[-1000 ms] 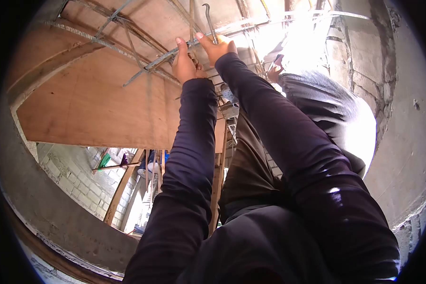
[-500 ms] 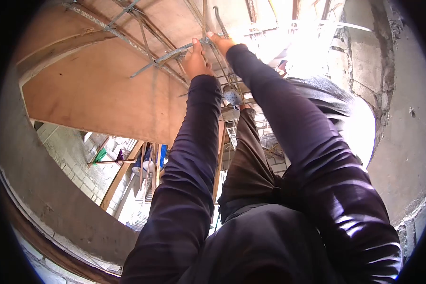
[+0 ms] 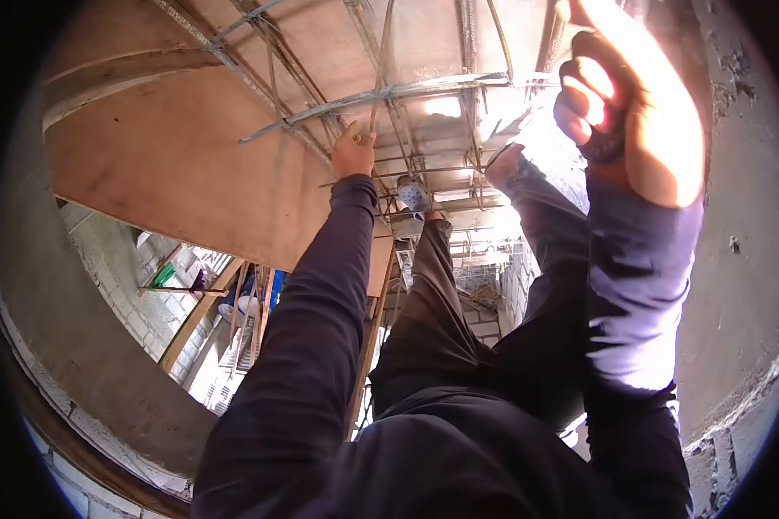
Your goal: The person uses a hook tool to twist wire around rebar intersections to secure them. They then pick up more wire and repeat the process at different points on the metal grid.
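My left hand point(image 3: 353, 156) is closed at the lower end of a thin steel rod point(image 3: 379, 73), below a bent rebar point(image 3: 398, 89) that crosses the mesh. Its fingers partly cover the grip. My right hand point(image 3: 636, 112) is raised at the upper right, apart from the bars, in strong glare. Its fingers are curled in; a dark patch lies between them and the palm, and I cannot make out whether it is an object or shadow. My shod foot point(image 3: 413, 192) rests among the lower bars.
Plywood panels point(image 3: 182, 164) lie under the rebar on the left. Below their edge, a gap shows timber props point(image 3: 201, 316) and a block wall. A rough concrete wall point(image 3: 736, 259) rises on the right. My other foot point(image 3: 504, 164) stands in bright light.
My right hand has left the bent rebar and come up and right, close to the camera. My left hand has moved down from that bar. The view has shifted slightly.
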`<state>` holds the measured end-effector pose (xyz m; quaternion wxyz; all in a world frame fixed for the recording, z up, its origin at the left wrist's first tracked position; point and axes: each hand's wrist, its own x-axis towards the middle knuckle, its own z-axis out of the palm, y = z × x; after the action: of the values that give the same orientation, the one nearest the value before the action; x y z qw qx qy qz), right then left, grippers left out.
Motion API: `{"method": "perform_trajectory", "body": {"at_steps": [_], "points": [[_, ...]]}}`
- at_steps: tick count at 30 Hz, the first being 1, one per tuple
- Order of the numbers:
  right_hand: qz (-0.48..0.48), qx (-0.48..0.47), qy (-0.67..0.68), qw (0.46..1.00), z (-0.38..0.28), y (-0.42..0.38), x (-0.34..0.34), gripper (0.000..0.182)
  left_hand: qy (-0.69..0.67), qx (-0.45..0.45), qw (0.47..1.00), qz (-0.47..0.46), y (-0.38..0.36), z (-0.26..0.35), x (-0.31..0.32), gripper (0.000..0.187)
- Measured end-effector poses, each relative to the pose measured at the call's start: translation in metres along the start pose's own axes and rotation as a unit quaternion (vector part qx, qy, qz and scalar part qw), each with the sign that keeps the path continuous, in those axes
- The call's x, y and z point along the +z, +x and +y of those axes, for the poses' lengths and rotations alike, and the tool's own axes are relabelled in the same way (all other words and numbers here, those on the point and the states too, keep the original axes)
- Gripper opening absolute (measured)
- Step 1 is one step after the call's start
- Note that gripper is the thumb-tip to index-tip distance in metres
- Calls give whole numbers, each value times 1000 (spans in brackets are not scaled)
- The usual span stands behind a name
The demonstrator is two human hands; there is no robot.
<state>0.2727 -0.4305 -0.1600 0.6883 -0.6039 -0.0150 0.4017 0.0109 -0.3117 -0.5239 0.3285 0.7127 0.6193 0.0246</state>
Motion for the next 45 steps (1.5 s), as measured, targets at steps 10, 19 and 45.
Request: {"method": "perform_trajectory", "body": {"at_steps": [10, 19, 45], "points": [[28, 23, 12, 999, 2, -2, -25, 21, 83, 28, 996, 20, 11, 26, 29, 28], [-32, 59, -200, 978, -3, 14, -27, 32, 52, 46, 993, -93, 38, 10, 21, 27], [-87, -17, -616, 783, 254, 208, 52, 59, -74, 11, 982, -176, 39, -49, 84, 27]]}}
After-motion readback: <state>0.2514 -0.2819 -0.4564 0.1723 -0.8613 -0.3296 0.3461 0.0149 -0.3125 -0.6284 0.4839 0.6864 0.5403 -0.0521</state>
